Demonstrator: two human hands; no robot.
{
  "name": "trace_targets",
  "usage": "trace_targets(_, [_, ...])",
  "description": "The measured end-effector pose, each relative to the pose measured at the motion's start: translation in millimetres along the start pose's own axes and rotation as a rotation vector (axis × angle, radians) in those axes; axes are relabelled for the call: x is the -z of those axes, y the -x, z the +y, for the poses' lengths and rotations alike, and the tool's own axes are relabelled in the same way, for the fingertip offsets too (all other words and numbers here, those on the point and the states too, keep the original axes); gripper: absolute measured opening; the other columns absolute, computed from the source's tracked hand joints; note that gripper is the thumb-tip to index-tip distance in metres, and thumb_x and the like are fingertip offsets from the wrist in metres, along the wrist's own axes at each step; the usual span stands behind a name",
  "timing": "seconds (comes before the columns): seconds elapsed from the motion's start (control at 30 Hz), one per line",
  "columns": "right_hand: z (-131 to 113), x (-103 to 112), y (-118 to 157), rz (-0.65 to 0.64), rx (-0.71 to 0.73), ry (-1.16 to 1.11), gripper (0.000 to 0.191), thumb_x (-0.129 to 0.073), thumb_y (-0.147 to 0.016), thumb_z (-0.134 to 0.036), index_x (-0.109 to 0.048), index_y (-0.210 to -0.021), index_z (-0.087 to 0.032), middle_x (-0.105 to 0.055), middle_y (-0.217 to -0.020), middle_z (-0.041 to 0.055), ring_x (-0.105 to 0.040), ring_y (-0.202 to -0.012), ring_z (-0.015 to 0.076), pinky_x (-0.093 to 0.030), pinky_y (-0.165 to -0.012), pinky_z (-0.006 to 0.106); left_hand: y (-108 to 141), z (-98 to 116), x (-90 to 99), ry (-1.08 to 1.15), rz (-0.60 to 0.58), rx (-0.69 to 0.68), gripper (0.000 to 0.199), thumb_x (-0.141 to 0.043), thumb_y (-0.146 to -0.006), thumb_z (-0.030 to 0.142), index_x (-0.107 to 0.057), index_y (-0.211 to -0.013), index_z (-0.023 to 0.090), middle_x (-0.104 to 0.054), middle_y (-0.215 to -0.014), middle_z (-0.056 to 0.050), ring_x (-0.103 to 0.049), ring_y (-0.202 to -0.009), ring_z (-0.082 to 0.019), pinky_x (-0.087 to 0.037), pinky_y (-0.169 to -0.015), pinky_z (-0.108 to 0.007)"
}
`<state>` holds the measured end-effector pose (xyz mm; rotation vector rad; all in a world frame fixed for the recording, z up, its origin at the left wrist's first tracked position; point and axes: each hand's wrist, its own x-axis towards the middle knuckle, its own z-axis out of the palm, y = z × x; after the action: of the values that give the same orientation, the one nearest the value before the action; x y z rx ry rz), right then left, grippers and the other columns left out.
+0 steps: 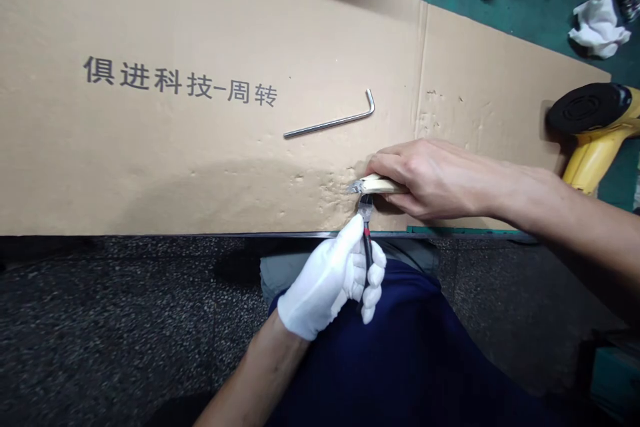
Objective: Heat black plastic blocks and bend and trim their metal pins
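Cardboard sheet [150, 167]: lying flat beneath the work, showing printed Chinese characters.
Allen key [333, 117]: resting on the cardboard, apart from both hands.
Left hand [325, 278]: wearing a white glove, closing around red-banded pliers [367, 247], which it is holding upright, seemingly to bring their jaws up to the pale piece.
Pale handled piece [380, 183]: pointing its metal tip leftward just above the pliers; whether the jaws are biting it is hard to make out.
Right hand [435, 180]: bare, gripping that piece, its fingers hiding much of the handle.
Yellow power tool [595, 137]: sitting near the right hand, cut off by the frame.

Allen key [330, 122] on cardbd [150, 167], yellow heat gun [593, 157]
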<state>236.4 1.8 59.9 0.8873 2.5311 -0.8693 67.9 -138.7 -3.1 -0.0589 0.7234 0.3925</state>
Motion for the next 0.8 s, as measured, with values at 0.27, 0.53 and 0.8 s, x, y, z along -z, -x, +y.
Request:
trace_targets(0.27, [2.7, 14.7, -10.0, -0.058, 0.002, 0.021, 0.003, -0.058, -0.087, -0.022, -0.061, -0.086, -0.022, -0.065, -0.076, 0.0025, -0.053, -0.062, 0.0166, -0.031, -0.058, 0.029, -3.6, -6.2, 6.4, -0.139, 0.088, -0.090, 0.064, -0.045, -0.090, 0.075, -0.062, -0.075, 0.015, -0.055, -0.060, 0.000, -0.050, -0.040, -0.011, -0.043, -0.036, -0.023])
trace_targets(0.53, [4.2, 12.2, -6.8, 0.001, 0.001, -0.032, 0.007, -0.054, -0.088, -0.020, -0.058, -0.082, -0.020, -0.063, -0.074, 0.0018, -0.050, -0.062, 0.0152, -0.031, -0.059, 0.028, -2.4, -5.5, 2.3, -0.278, 0.171, -0.154, 0.064, -0.043, -0.091, 0.074, -0.062, -0.072, 0.015, -0.055, -0.053, -0.001, -0.049, -0.037, -0.013, -0.040, -0.036, -0.024])
trace_targets(0.8, [7.8, 9.1, -2.1, 0.009, 0.023, -0.043, 0.007, -0.054, -0.089, -0.023, -0.059, -0.084, -0.020, -0.064, -0.076, 0.0023, -0.051, -0.064, 0.0155, -0.030, -0.060, 0.028, 1.4, -0.1, -4.6, -0.342, 0.268, -0.147, 0.061, -0.050, -0.089, 0.071, -0.061, -0.067, 0.016, -0.055, -0.049, -0.001, -0.048, -0.036, -0.012, -0.040, -0.039, -0.024])
